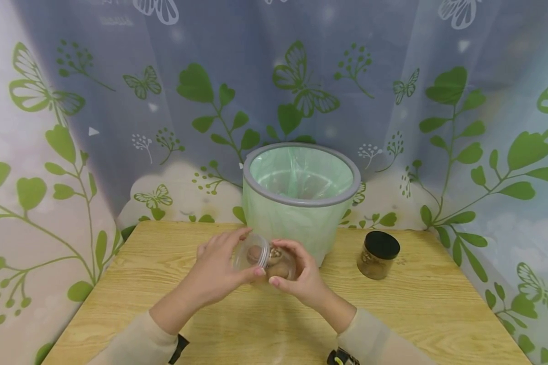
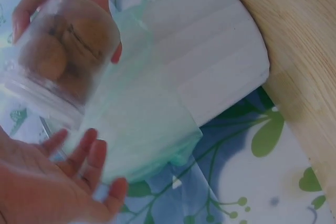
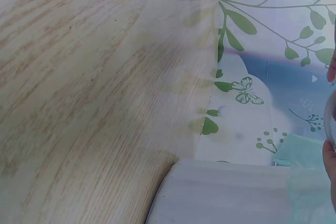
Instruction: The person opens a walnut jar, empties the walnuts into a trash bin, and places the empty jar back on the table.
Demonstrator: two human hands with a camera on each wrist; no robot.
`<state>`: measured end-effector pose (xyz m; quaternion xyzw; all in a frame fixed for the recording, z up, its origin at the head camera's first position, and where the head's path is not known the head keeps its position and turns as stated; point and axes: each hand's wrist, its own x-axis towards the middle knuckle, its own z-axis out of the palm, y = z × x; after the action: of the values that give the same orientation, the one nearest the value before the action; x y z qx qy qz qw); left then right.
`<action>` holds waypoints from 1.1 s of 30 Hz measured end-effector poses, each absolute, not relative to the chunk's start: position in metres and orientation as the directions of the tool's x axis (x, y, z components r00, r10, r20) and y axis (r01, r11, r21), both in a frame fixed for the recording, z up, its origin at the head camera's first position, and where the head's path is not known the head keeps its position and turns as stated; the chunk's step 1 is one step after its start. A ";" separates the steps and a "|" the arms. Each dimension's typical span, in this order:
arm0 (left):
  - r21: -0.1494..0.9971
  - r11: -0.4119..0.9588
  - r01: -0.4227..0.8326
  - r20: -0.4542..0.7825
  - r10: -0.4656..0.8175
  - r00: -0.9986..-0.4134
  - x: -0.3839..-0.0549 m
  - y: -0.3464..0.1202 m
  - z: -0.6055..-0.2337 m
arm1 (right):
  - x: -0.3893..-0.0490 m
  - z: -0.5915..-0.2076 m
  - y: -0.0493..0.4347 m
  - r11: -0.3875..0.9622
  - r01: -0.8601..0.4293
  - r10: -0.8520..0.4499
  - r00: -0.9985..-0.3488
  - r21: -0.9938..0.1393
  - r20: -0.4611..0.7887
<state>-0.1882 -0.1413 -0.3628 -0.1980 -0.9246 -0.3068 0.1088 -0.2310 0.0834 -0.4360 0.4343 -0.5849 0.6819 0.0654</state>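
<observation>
Clear jar (image 1: 264, 258) of brown nut-like pieces (image 2: 44, 56), held above wooden table (image 1: 392, 314); bag-lined bin (image 1: 301, 203) at its one o'clock, black-lidded jar (image 1: 377, 261) at three. Right hand (image 1: 307, 279) wraps it; left hand (image 1: 216, 268) loosely spread by ridged end (image 2: 42, 98), contact unclear. Slackened right grip could drop jar.

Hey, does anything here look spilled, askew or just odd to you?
One thing: the lined trash bin stands on the wooden table, where a floor spot would be usual. The clear jar is tilted, but I see no spill.
</observation>
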 end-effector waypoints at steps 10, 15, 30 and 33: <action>0.565 0.508 0.650 0.339 0.575 -0.744 -0.203 -0.164 -0.355 | -0.231 -0.436 0.085 -0.298 -0.592 -0.428 -0.618 -0.749 0.659; 0.564 0.503 0.655 0.296 0.617 -0.729 -0.206 -0.168 -0.353 | -0.231 -0.437 0.086 -0.289 -0.598 -0.432 -0.615 -0.747 0.660; 0.543 0.579 0.609 0.320 0.527 -0.787 -0.201 -0.162 -0.359 | -0.233 -0.439 0.085 -0.330 -0.611 -0.423 -0.586 -0.719 0.692; 0.515 0.611 0.601 0.342 0.496 -0.798 -0.200 -0.160 -0.360 | -0.234 -0.439 0.084 -0.345 -0.608 -0.419 -0.581 -0.715 0.698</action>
<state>-0.2004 -0.1601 -0.3598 -0.3070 -0.8937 -0.3165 0.0828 -0.2336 0.0840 -0.4387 0.4522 -0.5679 0.6843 0.0693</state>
